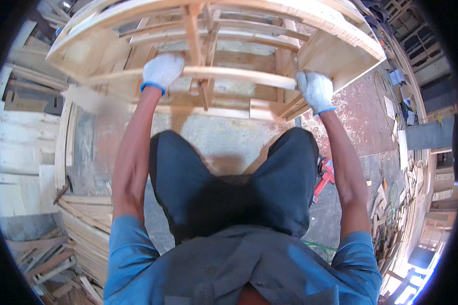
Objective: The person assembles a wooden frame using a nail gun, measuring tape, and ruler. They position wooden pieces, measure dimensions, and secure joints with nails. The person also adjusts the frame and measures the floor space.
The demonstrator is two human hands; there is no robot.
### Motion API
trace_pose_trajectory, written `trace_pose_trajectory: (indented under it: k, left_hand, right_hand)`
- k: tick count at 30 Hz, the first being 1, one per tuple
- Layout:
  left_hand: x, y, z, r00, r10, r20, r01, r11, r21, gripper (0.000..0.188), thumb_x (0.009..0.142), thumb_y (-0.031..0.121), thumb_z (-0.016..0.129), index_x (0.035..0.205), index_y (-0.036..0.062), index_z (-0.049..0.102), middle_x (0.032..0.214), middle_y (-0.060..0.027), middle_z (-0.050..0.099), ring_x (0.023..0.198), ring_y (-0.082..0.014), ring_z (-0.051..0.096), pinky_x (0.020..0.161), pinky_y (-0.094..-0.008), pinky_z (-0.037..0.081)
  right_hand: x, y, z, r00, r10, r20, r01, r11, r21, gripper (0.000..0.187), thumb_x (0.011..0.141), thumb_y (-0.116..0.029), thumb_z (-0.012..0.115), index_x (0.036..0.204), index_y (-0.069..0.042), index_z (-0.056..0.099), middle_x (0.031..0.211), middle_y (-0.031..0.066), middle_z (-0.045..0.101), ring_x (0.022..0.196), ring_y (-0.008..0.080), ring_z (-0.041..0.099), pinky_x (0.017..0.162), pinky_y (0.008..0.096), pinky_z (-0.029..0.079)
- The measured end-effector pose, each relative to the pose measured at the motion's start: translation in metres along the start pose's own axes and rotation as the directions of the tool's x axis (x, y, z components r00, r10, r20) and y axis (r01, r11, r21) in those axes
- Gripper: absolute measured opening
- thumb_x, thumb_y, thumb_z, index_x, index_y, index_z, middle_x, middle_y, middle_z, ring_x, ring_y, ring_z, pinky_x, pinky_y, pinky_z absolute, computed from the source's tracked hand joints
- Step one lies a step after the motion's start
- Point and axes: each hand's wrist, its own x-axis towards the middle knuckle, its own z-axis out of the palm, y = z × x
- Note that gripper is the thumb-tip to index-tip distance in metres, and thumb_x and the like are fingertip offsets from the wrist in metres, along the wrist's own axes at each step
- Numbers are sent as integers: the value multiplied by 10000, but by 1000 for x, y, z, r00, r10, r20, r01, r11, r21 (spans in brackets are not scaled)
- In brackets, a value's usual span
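Note:
A large frame of pale wood (336, 57), with side panels, rails and uprights, stands in front of me. Across its near side runs a long wooden slat (239, 75). My left hand (163, 71), in a white knit glove with a blue cuff, is closed round the slat left of the middle upright. At the slat's right end, beside the right side panel, my right hand (315, 91) is closed in a matching glove. Its fingertips are partly hidden, but they appear to grip the slat's end.
A red tool (324, 178) lies on the floor by my right knee. Stacked boards (84, 223) and scrap wood (48, 259) lie at the left. More wood strips (409, 203) and a thin green cord or hose (320, 249) are on the right.

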Motion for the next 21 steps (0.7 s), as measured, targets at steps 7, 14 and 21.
trace_pose_trajectory:
  k: [7, 14, 21]
  left_hand:
    - [-35, 10, -13, 993, -103, -61, 107, 991, 77, 301, 897, 326, 563, 828, 79, 721, 844, -187, 721, 762, -399, 691, 667, -549, 530]
    - [-29, 6, -7, 984, -179, -18, 179, 981, 80, 380, 920, 376, 565, 787, 53, 714, 795, -240, 691, 712, -431, 671, 622, -573, 505]
    - [-19, 12, -31, 977, -212, -12, 209, 971, -114, 481, 990, 400, 429, 869, 40, 725, 824, -240, 697, 830, -478, 670, 800, -564, 502]
  right_hand:
    - [1, -18, -18, 994, 100, -43, -97, 993, 66, 246, 888, -288, 635, 739, -98, 683, 622, 190, 625, 585, 365, 641, 600, 491, 536]
    - [0, -9, -13, 996, 63, -62, -58, 995, 78, 226, 888, -296, 630, 753, -128, 698, 632, 156, 644, 579, 346, 651, 577, 490, 537]
    - [10, -6, -7, 993, 114, 39, -115, 993, 25, 285, 968, -331, 535, 874, -120, 702, 774, 159, 703, 702, 353, 698, 650, 460, 562]
